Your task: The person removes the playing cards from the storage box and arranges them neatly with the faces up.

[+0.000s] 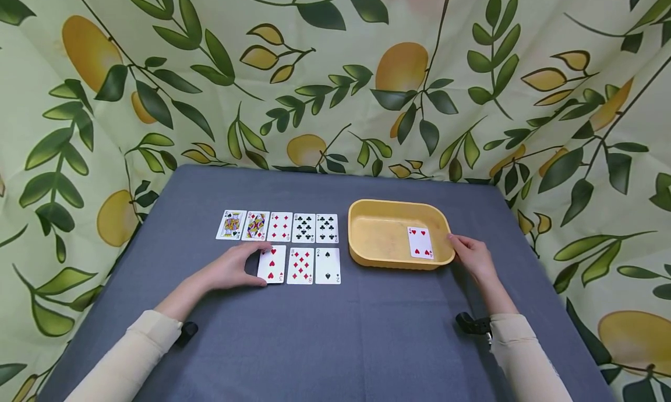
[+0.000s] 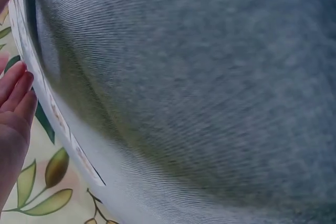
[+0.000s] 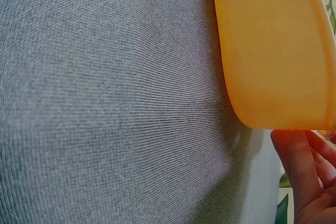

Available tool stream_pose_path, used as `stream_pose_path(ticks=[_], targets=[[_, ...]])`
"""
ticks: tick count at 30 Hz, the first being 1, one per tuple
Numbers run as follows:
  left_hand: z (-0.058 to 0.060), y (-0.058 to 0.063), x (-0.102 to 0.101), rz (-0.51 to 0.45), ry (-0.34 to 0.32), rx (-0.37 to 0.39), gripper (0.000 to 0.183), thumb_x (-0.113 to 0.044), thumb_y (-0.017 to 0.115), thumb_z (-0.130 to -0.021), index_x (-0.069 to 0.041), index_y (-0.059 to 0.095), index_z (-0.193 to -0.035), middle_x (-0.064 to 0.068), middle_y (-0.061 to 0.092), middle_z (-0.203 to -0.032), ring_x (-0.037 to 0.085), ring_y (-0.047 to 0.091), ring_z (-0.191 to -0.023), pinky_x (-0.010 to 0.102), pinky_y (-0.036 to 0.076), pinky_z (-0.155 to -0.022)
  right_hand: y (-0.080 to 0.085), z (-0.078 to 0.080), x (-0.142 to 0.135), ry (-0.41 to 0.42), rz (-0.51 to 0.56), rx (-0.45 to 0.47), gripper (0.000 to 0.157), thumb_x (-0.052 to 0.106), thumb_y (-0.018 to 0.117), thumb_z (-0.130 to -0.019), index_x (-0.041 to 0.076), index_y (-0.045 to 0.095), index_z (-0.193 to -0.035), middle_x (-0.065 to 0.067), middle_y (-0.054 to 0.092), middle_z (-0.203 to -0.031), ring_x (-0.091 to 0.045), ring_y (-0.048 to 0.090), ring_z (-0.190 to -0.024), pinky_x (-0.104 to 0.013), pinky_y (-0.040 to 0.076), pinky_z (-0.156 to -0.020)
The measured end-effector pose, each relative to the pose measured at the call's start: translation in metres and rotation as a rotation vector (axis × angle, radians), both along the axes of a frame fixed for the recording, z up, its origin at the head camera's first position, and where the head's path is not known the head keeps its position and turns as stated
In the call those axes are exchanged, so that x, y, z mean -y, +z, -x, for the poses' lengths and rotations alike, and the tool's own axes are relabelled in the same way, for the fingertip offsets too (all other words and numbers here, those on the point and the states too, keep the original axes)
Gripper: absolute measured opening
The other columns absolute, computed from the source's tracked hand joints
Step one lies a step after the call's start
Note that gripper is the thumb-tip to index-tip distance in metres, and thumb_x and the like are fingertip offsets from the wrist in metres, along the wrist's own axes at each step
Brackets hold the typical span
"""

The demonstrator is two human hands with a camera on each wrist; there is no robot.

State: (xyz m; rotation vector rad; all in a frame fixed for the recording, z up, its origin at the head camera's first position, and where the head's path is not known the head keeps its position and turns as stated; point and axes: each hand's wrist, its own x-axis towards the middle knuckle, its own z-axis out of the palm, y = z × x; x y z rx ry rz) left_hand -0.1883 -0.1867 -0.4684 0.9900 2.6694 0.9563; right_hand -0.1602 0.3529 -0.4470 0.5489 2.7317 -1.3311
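On blue cloth [image 1: 314, 338], the left hand [image 1: 234, 267] pinches a card [image 1: 274, 266], the right hand [image 1: 474, 256] a tray [image 1: 378, 239], seemingly to steady both.

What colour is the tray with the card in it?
The tray is yellow-orange; the head view shows it best.

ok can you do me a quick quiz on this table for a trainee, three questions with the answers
1. How many cards are in the upper row of cards?
2. Which suit is on the lower-row card at the left hand: a) clubs, b) hearts, c) spades?
3. True or false: the left hand is touching the yellow tray.

Key:
1. Five.
2. b.
3. False; the right hand touches the yellow tray.
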Motion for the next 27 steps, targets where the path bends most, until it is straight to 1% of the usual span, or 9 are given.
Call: stream_pose_path(ticks=[8, 13, 17, 19, 24, 27], targets=[[0.0020, -0.0057, 0.0007, -0.011, -0.038, -0.002, 0.070, -0.023, 0.088, -0.070, -0.001, 0.056, -0.128, 0.012, 0.060, -0.126, 0.030, 0.053, -0.121, 0.047, 0.039, -0.104, 0.0017, 0.0004, 0.0012, -0.003, 0.001, 0.013, 0.064, 0.048, 0.049, -0.099, -0.007, 0.057, -0.131, 0.001, 0.060, -0.077, -0.015, 0.053, -0.072, -0.025, 0.046, -0.062], [0.0016, -0.0078, 0.0007, -0.004, -0.049, 0.008, 0.071, -0.022, 0.088, -0.070, 0.001, 0.056, -0.129, 0.014, 0.059, -0.128, 0.032, 0.051, -0.124, 0.047, 0.038, -0.106, 0.0021, 0.0009, 0.0016, -0.017, 0.016, 0.032, 0.063, 0.048, 0.049, -0.099, -0.006, 0.057, -0.131, 0.002, 0.057, -0.073, -0.017, 0.052, -0.070, -0.025, 0.044, -0.059], [0.0008, -0.0083, 0.0003, -0.002, -0.044, 0.014, 0.071, -0.021, 0.087, -0.071, 0.001, 0.055, -0.130, 0.014, 0.059, -0.129, 0.031, 0.051, -0.125, 0.047, 0.038, -0.106, 0.0019, 0.0010, 0.0020, -0.014, 0.013, 0.028, 0.063, 0.048, 0.049, -0.100, -0.006, 0.056, -0.132, -0.001, 0.061, -0.081, -0.015, 0.053, -0.072, -0.025, 0.046, -0.061], [0.0007, -0.0090, 0.0004, -0.003, -0.047, 0.001, 0.071, -0.021, 0.087, -0.071, 0.001, 0.055, -0.130, 0.014, 0.059, -0.129, 0.032, 0.051, -0.124, 0.047, 0.038, -0.105, 0.0018, 0.0011, 0.0019, -0.010, 0.011, 0.028, 0.064, 0.048, 0.049, -0.100, -0.006, 0.056, -0.132, -0.002, 0.062, -0.085, -0.014, 0.053, -0.074, -0.026, 0.047, -0.062], [0.0003, -0.0100, 0.0010, -0.002, -0.051, -0.020, 0.072, -0.024, 0.087, -0.072, 0.002, 0.054, -0.131, 0.015, 0.059, -0.129, 0.034, 0.051, -0.124, 0.048, 0.038, -0.104, 0.0019, 0.0010, 0.0012, -0.006, 0.013, 0.037, 0.065, 0.050, 0.048, -0.099, -0.006, 0.056, -0.132, 0.000, 0.058, -0.077, -0.016, 0.052, -0.072, -0.025, 0.044, -0.060], [-0.0002, -0.0091, 0.0009, -0.005, -0.041, -0.006, 0.075, -0.026, 0.087, -0.072, 0.002, 0.053, -0.133, 0.015, 0.058, -0.130, 0.034, 0.051, -0.125, 0.049, 0.038, -0.105, 0.0016, 0.0010, 0.0005, 0.000, 0.009, 0.031, 0.065, 0.049, 0.048, -0.100, -0.006, 0.056, -0.131, 0.002, 0.057, -0.074, -0.016, 0.052, -0.071, -0.024, 0.044, -0.059]])
